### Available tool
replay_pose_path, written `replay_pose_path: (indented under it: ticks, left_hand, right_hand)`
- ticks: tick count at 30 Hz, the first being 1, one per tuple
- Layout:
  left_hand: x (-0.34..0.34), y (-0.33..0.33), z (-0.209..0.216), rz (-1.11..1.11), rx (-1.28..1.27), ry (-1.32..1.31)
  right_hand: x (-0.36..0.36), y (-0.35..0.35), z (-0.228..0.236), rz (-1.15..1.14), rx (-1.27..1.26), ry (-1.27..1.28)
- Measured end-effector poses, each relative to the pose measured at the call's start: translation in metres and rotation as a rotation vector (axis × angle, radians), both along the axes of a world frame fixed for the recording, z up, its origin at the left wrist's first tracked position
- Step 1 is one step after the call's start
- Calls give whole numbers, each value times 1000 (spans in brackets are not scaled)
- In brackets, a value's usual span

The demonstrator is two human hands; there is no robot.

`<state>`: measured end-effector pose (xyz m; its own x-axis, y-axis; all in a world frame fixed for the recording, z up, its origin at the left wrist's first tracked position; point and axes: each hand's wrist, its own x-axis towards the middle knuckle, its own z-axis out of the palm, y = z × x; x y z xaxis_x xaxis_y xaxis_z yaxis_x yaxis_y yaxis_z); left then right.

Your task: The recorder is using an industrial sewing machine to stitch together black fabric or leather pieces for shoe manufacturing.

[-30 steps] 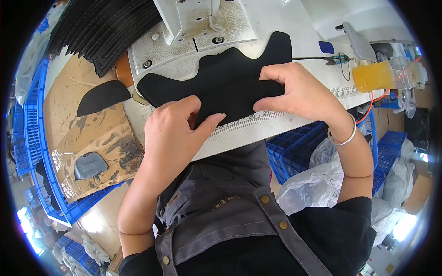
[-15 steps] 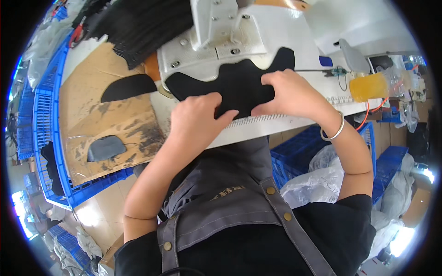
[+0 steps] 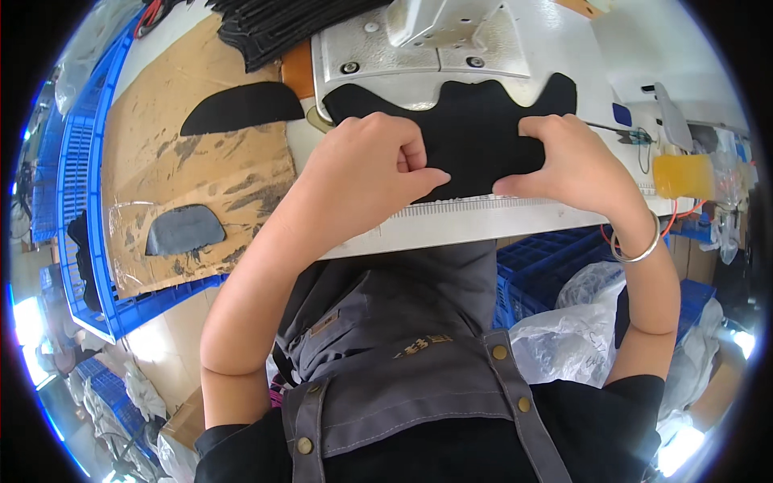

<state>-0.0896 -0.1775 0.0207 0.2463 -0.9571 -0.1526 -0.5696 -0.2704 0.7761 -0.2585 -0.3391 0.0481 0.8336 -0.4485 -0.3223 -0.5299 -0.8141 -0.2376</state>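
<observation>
A wide black fabric piece (image 3: 477,145) with a wavy far edge and a straighter near edge lies flat over the white machine bed. My left hand (image 3: 374,165) grips its near left part, fingers curled in and thumb along the near edge. On the right, my right hand (image 3: 576,165) holds the piece, index finger on top and thumb by the near edge; its other fingers are mostly hidden. A printed ruler strip (image 3: 451,208) runs along the table edge beneath. To the left, a black half-round piece (image 3: 241,109) rests on stained cardboard (image 3: 233,181).
A white sewing machine (image 3: 451,20) stands beyond the piece. Stacked black pieces (image 3: 278,28) lie far left. A grey half-round piece (image 3: 185,229) sits on the cardboard, above a blue crate (image 3: 76,169). A cup of yellow liquid (image 3: 683,175) stands right. Below are plastic bags (image 3: 572,330).
The whole view has shifted, so the table sits farther right and higher in the picture. My left fingers are curled in more. Both hands stay on the black fabric piece.
</observation>
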Motion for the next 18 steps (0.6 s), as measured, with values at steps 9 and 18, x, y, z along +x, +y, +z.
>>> replay_pose_path:
  ticks: [9, 18]
  left_hand:
    - [2, 3, 2, 13, 45, 152]
    - [-2, 8, 3, 22, -12, 137]
  right_hand:
    - [-5, 1, -7, 5, -49, -92]
    - [-2, 3, -2, -13, -21, -14]
